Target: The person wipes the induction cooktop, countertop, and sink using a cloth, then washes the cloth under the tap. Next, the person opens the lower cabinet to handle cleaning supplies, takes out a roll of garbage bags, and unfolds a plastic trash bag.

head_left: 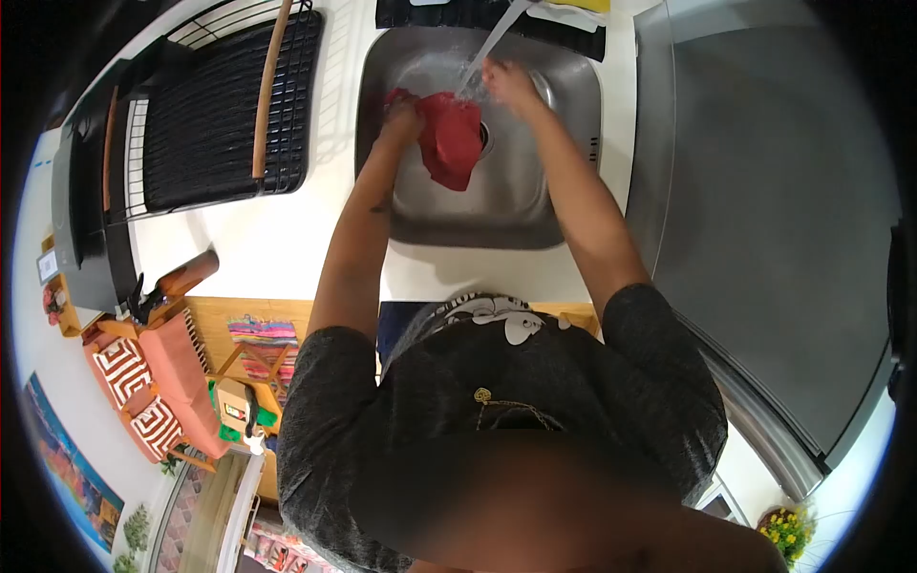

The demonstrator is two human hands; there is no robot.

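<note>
A red cloth (451, 141) hangs in the steel sink (516, 205), partly over the drain. My left hand (405, 116) is closed around its upper left part, with a bit of red showing beyond the fingers. Water runs from a faucet (501, 29) at the back of the sink and splashes by the cloth's upper edge. Just right of the stream is my right hand (511, 86), its fingers loosely apart and pointing toward the water. It appears to hold nothing, and a gap separates it from the cloth.
Left of the sink, a black dish rack (224, 115) with a wooden handle (271, 95) stands on the white counter (330, 191). An amber spray bottle (186, 275) lies toward the near left. A large grey surface (783, 220) borders the right side.
</note>
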